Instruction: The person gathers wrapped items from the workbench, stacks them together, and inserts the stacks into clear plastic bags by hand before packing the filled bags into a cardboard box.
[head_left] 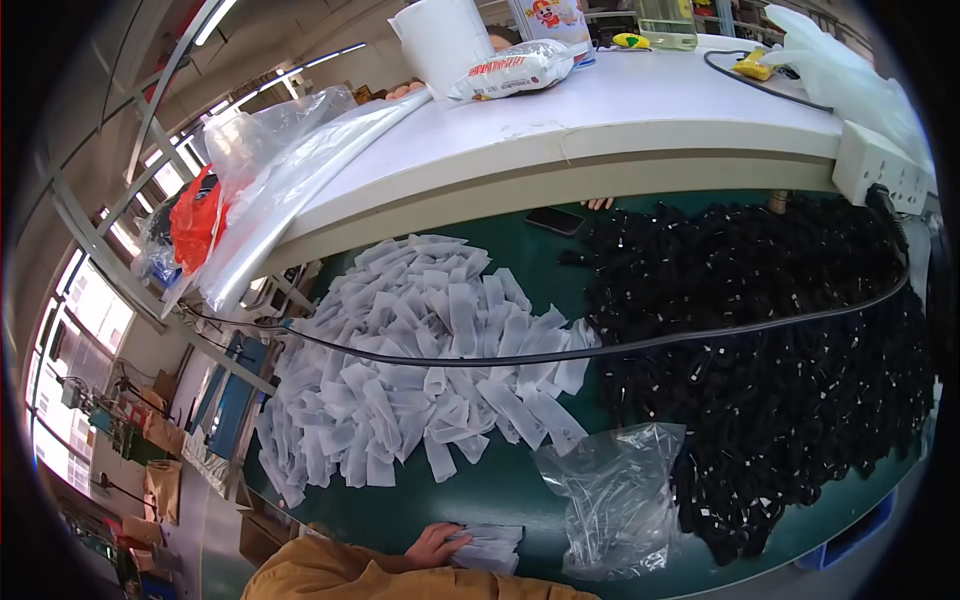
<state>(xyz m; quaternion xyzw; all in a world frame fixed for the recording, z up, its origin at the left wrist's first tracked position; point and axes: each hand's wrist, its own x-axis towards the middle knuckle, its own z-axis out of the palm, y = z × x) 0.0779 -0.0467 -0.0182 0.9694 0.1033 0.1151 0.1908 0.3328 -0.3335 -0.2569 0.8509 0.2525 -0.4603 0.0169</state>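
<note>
My left hand (437,546), in a yellow-brown sleeve (320,570), is at the bottom of the head view. Its fingers are bent over the left end of a small stack of white translucent packets (492,548) on the green table (520,500). A large heap of similar flat packets (420,350) lies just beyond. Right of the stack is a crumpled clear plastic bag (625,500). My right hand is not in view.
Black cables with shiny metal ends (760,370) form a big pile on the right. A thick black cord (480,360) hangs across both heaps. Above runs a white shelf (600,110) with a power strip (880,165). Another person's fingers (598,203) show near a phone (555,220).
</note>
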